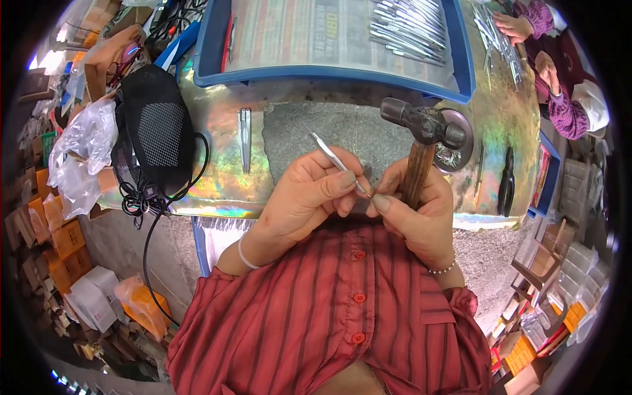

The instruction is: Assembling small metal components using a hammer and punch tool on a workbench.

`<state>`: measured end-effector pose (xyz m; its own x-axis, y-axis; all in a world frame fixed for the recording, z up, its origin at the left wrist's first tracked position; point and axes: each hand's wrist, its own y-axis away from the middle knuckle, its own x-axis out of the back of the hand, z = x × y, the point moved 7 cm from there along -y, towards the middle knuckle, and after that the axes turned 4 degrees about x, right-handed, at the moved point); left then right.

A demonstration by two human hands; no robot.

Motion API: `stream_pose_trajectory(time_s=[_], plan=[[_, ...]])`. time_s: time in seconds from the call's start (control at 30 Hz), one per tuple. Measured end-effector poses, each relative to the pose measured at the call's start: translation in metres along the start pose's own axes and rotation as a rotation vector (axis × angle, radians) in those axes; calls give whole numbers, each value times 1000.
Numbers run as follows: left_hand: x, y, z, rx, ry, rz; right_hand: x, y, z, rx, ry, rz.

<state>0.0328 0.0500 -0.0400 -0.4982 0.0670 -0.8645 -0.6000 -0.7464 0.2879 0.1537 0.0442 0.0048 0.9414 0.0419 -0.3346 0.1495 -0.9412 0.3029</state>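
Observation:
My left hand (315, 191) is closed round a slim silver pointed metal tool (331, 155), its thin tip slanting up and to the left. My right hand (416, 212) keeps a ball-peen hammer (421, 161) upright in its curled fingers, wooden handle in the palm and dark metal head above. The right thumb and forefinger also pinch together at the lower end of the silver tool; anything tiny between them is too small to make out. Beneath both hands lies a grey slab (289, 131). Close behind the hammer, a round dish (466, 135) holds small metal pins.
A blue tray (329, 76) with many silver tools (411, 29) stands at the back. Two silver pieces (245, 141) and a black bag (158, 122) with cables lie left. Black-handled pliers (507, 181) and a thin rod (479, 174) are right. A co-worker's hands (513, 27) are far right.

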Motion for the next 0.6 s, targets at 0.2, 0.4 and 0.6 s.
stream_pose_trajectory(time_s=[0.2,0.4,0.6], plan=[[-4,1,1,-32,-33,-6,1,1,-1,15,29,-1],[-4,5,3,-78,-215,75,3,3,0,48,60,-49],[-5,11,6,-174,-436,105,3,1,3,73,137,-85]])
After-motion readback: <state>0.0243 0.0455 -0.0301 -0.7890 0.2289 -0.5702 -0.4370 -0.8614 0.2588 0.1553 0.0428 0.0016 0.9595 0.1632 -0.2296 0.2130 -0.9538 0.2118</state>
